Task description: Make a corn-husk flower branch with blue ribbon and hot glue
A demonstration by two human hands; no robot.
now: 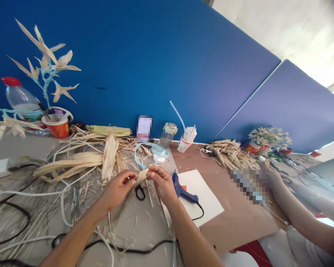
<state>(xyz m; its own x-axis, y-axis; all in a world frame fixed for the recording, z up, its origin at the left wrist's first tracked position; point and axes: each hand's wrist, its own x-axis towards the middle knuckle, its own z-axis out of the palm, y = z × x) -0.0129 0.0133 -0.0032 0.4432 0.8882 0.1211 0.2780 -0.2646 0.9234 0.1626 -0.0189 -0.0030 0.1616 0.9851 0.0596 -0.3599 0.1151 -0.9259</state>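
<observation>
A small piece of dried corn husk (142,176) is stretched between my two hands above the table. My left hand (121,188) pinches its left end, and my right hand (163,181) grips the other end between thumb and fingers. Just under the husk piece lie black scissors (140,193), seen only by a handle loop. To the right of my right hand a blue hot glue gun (183,190) rests on a white sheet (208,202). Left of my hands is a heap of dried corn husks (80,163).
Cables (64,204) and loose fibres litter the left side. At the back stand a phone (144,128), a jar (167,135) and a paper cup (186,141). A husk-flower plant (47,74) rises at far left. Another person's arms (289,200) work at right.
</observation>
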